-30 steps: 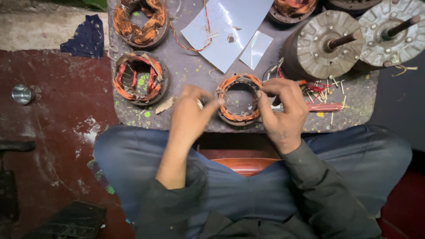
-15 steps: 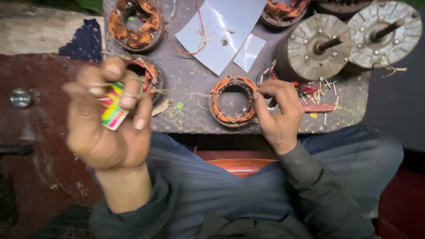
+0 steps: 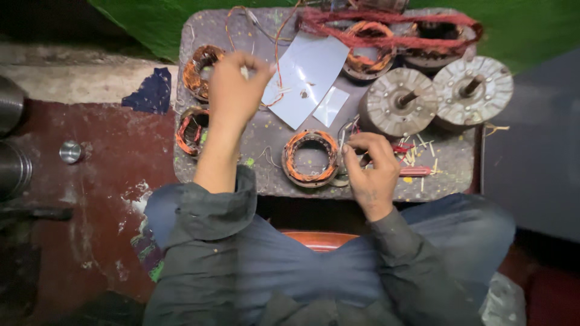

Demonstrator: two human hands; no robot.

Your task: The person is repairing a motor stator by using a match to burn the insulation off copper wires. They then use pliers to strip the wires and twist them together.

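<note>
- Left hand [image 3: 234, 90] is stretched far over the tabletop [image 3: 272, 181], its fingers pressed together around something small and pale; what it pinches I cannot tell.
- Right hand [image 3: 368, 169] rests near the front edge, with the fingers curled and pinching thin wires at the right side of the middle stator [image 3: 310, 158].
- That stator, a ring with orange copper winding, lies flat on the tabletop, just beside the right hand and touching its fingertips.
- Under the left hand is a second wound stator [image 3: 199, 67], and a third one [image 3: 192, 130] lies beside the left forearm.
- White insulation sheets [image 3: 308, 75] lie between the two hands, with thin loose wires across them.
- Two round rotors with shafts [image 3: 402, 99] stand behind the right hand; small red sleeves and pale slivers [image 3: 417, 163] are scattered next to it.
- A tangle of red cord [image 3: 386, 30] lies at the back edge.
- Risk, in my judgement: the left forearm passes close over the third stator, so pulling it back carelessly could catch a loose wire and drag the winding.
- The thin wires in the right hand could kink or break if the pinch is too hard.
- The small slivers lie near the edge and could be swept to the floor.
</note>
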